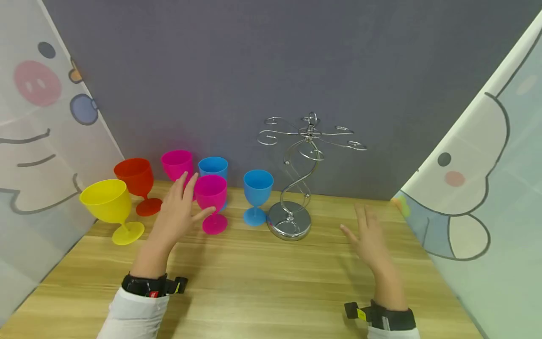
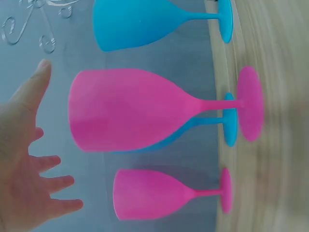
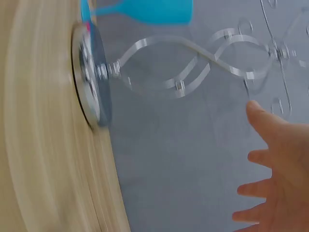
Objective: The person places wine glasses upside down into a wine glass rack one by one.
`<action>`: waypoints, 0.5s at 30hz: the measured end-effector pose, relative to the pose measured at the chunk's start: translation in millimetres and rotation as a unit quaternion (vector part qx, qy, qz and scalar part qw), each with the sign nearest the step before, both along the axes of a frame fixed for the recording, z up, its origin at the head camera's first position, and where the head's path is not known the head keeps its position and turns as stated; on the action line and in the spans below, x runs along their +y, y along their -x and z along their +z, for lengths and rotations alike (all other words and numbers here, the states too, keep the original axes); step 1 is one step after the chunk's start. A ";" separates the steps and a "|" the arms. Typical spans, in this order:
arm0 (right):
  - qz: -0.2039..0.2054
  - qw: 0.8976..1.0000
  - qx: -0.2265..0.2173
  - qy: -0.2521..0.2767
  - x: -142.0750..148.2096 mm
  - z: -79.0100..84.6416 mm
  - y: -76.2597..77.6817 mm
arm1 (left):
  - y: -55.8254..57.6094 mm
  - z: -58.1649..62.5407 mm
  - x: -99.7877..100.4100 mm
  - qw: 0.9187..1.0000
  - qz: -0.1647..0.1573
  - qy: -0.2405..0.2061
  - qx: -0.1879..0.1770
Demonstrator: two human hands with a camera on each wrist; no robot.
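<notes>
My left hand (image 1: 175, 212) hovers with fingers spread beside the front pink goblet (image 1: 211, 190), its thumb overlapping the cup in the head view. In the left wrist view that pink goblet (image 2: 130, 110) stands apart from the fingers. Behind it are a second pink goblet (image 1: 177, 162) and a blue goblet (image 1: 213, 165). Another blue goblet (image 1: 258, 186) is close to the round base of a silver wire rack (image 1: 290, 221) with curled arms. To the rack's right, my right hand (image 1: 370, 238) is held out, fingers extended and holding nothing; the right wrist view shows it too.
A yellow goblet (image 1: 107, 202) and a red goblet (image 1: 136, 176) stand at the left of the wooden table (image 1: 254, 287). A grey panel (image 1: 237, 70) rises behind, with cartoon-printed panels (image 1: 461, 188) on both sides.
</notes>
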State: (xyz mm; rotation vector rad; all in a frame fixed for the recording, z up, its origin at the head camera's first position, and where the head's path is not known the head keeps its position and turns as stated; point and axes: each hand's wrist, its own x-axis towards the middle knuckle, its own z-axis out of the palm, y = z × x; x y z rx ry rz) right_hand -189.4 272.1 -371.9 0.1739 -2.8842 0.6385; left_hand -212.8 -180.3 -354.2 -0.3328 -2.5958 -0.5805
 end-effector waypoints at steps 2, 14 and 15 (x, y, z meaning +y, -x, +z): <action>0.013 1.000 -0.007 0.018 -11.6 1.6 -0.3 | 10.5 7.1 3.9 1.000 -0.004 0.026 0.009; 0.103 0.994 -0.011 0.034 -98.7 -5.9 -7.8 | 46.5 21.8 23.3 0.992 -0.019 0.103 -0.074; 0.113 0.993 -0.016 0.036 -106.2 -7.8 -8.5 | 47.5 21.4 23.9 0.991 -0.020 0.106 -0.085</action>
